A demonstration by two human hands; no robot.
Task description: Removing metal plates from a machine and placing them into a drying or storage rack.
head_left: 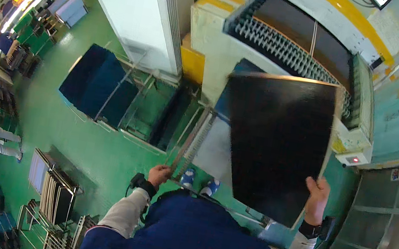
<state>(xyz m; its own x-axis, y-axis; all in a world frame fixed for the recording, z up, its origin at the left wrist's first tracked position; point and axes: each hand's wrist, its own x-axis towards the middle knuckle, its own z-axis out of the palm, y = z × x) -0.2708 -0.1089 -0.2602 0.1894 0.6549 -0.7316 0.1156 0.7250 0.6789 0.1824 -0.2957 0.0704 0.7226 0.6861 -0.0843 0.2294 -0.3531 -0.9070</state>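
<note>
Taking the middle of the view as the dial's hub, find the large dark panel [281, 143] at three o'clock, pinched at its lower right edge by the right hand [317, 199] near four o'clock, with the thumb over the near face. Confine that grip to the border, sparing the smooth face from smudges. Hard to tell whether propped anywhere else, so best treated as a one-handed load: firm wrist, slow tilting. Mind the upper corners against the roller bed [282, 39] at one o'clock, and avoid scraping the left edge on the grey sheet [213, 150] just beside the hub. At seven o'clock, note the left hand [158, 175] curled, apparently around a thin rail [182, 138] by the slotted rack [196, 141]; best used for steadying. Plant both blue shoes [188, 177] squarely at six o'clock.
</note>
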